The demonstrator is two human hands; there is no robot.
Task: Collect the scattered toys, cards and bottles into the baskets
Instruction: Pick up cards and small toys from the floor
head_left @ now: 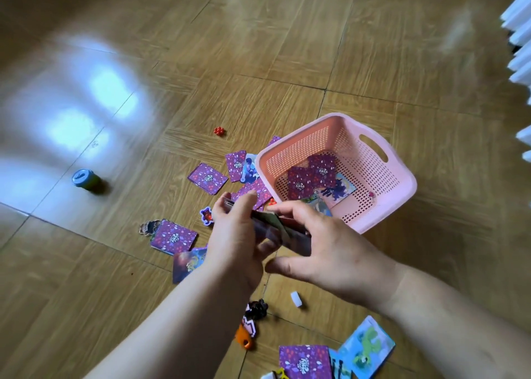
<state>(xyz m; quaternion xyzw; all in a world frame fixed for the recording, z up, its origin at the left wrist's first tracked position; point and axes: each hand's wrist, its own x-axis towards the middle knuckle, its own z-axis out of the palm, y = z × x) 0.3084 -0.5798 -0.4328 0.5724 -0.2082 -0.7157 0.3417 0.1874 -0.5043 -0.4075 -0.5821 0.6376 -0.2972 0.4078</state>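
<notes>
Wood-pattern floor [258, 48] underneath everything. One pink basket [399, 194] of perforated plastic, right of the floor's middle, tipped toward the viewer; inside, two purple card backs and at least two picture cards face up. Left hand [235, 235] and right hand [330, 249] both gripping one small stack of cards [275, 229], fingers curled round its ends. Stack held between the two hands, off the floor, just beside the basket's near-left rim and outside it. Scattered loose: at least five purple-backed cards, among them one [207, 178] left of the basket, one [173, 237] beside the left wrist, one [306, 361] at the floor's near side next to a blue-green picture card [367, 347]. "Pony" legible on the purple backs, other lettering too small. One green bottle [86, 179] with a blue lid, well apart to the left. One black figure [257, 309], one orange toy [244, 340], one red bead cluster [219, 131], one white piece [296, 299].
</notes>
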